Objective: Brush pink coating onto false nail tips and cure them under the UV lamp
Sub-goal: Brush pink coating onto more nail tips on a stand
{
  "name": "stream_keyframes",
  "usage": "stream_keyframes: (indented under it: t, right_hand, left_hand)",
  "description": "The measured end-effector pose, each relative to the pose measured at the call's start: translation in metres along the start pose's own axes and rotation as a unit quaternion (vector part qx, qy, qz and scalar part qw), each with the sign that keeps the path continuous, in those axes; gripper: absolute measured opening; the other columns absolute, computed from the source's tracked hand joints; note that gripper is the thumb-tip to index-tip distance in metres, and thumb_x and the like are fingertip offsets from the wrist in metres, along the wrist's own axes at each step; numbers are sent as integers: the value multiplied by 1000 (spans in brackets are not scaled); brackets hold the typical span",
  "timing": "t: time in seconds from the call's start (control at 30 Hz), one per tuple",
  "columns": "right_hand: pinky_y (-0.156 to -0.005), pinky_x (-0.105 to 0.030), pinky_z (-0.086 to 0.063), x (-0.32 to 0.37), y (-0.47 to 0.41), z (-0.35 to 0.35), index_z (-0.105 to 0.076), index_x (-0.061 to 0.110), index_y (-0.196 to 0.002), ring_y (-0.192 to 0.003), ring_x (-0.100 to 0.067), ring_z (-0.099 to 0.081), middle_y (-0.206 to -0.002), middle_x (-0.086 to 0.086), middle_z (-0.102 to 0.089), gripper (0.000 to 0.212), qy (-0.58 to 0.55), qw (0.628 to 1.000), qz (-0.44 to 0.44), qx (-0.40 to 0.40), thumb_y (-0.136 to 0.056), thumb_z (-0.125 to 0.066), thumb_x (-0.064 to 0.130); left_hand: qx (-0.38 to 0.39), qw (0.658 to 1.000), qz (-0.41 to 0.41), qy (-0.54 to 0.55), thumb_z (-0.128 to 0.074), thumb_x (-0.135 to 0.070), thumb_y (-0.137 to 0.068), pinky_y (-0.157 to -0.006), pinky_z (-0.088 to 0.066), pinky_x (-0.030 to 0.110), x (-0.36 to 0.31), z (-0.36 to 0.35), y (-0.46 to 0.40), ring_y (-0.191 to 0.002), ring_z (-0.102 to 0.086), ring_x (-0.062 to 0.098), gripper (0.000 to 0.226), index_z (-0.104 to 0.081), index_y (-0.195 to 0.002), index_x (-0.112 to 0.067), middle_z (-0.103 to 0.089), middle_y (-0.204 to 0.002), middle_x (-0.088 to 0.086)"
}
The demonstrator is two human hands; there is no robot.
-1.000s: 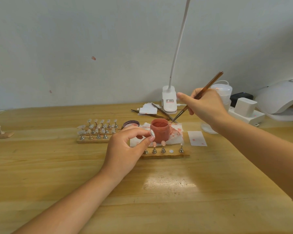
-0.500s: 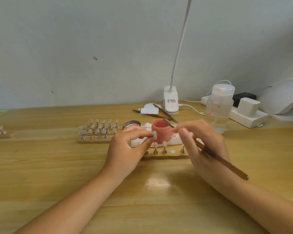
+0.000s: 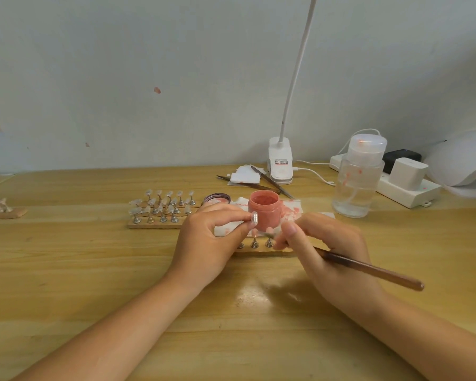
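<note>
pinching a false nail tip (image 3: 254,218) between thumb and forefinger, the left hand (image 3: 212,243) holds it just before the open pink jar (image 3: 264,209) — the right hand (image 3: 324,248) grips a brown-handled brush (image 3: 368,269), bristles near the tip.

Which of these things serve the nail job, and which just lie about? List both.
In use: nail tip in the left hand; brush in the right hand; pink jar; tip racks; UV lamp.
Lying about: clear bottle; desk lamp; power strip; spare tools.
</note>
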State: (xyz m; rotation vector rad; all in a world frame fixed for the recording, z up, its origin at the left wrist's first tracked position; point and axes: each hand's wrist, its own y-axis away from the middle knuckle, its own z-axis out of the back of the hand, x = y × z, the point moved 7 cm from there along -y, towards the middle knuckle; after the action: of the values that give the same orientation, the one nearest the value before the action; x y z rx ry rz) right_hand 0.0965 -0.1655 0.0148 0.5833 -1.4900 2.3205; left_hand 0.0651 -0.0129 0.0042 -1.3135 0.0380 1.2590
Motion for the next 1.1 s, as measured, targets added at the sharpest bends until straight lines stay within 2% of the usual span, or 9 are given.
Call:
stream_keyframes:
  t: [0.07, 0.2, 0.33, 0.47, 0.6, 0.77, 0.9, 1.03, 1.1]
  right_hand:
    - [-58, -20, -44, 0, 1, 0, -67, 8, -66, -62, -6, -58, -63, 4, -63, 47, -7, 1000, 11, 4, -94, -41, 35]
    - [-62, -18, -42, 1, 0, 2, -69, 12, -74, -68, -7, -56, -69, 6, -63, 44, 22, 999, 18, -16, -94, -39, 37]
    - [-58, -20, -44, -1, 2, -1, -68, 10, -67, -63, -4, -58, -64, 6, -63, 50, 5, 1000, 16, 5, -96, -36, 37]
    - [-62, -20, -43, 1, 2, 1, -70, 13, -76, -69, -7, -58, -70, 6, -64, 46, 22, 999, 15, -19, -95, -37, 39]
    - [-61, -15, -42, 0, 2, -1, -67, 11, -67, -65, 0, -57, -65, 9, -63, 51, 0, 1000, 11, 0, -96, -35, 38]
    - [-64, -24, -45, 0, 2, 1, -68, 17, -78, -71, -10, -59, -72, 5, -65, 40, 13, 1000, 2, -19, -94, -39, 38]
    - [-60, -20, -43, 0, 2, 1, -67, 10, -67, -65, -5, -57, -66, 6, -63, 49, -6, 1000, 4, -16, -96, -36, 35]
    - [-66, -18, -43, 2, 0, 1, -65, 26, -82, -73, -6, -58, -76, 14, -64, 32, 12, 1000, 0, -23, -94, -38, 38]
    - [-65, -16, -42, 0, 1, -1, -66, 22, -73, -69, -3, -59, -70, 11, -65, 42, 1, 1000, -4, -12, -95, -35, 41]
  left_hand:
    - [0, 1000, 0, 1, -73, -1, -71, -78, -36, 2, 0, 0, 0, -83, -55, -13, 28, -67, -85, -24, -62, -78, -19]
    - [4, 1000, -5, 1, -72, -4, -71, -78, -36, 2, 0, -1, 0, -84, -55, -12, 24, -67, -84, -24, -62, -80, -19]
    - [0, 1000, -2, 6, -72, -3, -71, -78, -37, 3, 0, 0, 0, -83, -55, -12, 27, -67, -85, -25, -62, -79, -21]
    - [4, 1000, -8, 1, -72, -4, -72, -79, -36, 2, 0, -1, 0, -84, -55, -13, 24, -67, -84, -24, -63, -79, -19]
    - [5, 1000, 1, 5, -72, -1, -72, -78, -37, 3, 1, -1, 0, -83, -55, -10, 26, -68, -82, -25, -64, -78, -17]
    - [11, 1000, -4, 0, -71, -8, -73, -79, -35, 3, 0, -1, 0, -85, -55, -6, 18, -69, -82, -23, -65, -78, -13]
    - [12, 1000, 0, 9, -71, -9, -74, -79, -36, 5, -2, -2, 0, -85, -56, -4, 20, -68, -83, -27, -64, -78, -19]
    - [20, 1000, -10, 14, -65, -23, -73, -79, -36, 6, -4, -2, 0, -84, -56, 1, 12, -69, -84, -26, -66, -78, -14]
    - [20, 1000, -8, 14, -68, -16, -74, -79, -36, 5, -3, -2, 0, -84, -55, -3, 16, -69, -84, -28, -64, -77, -18]
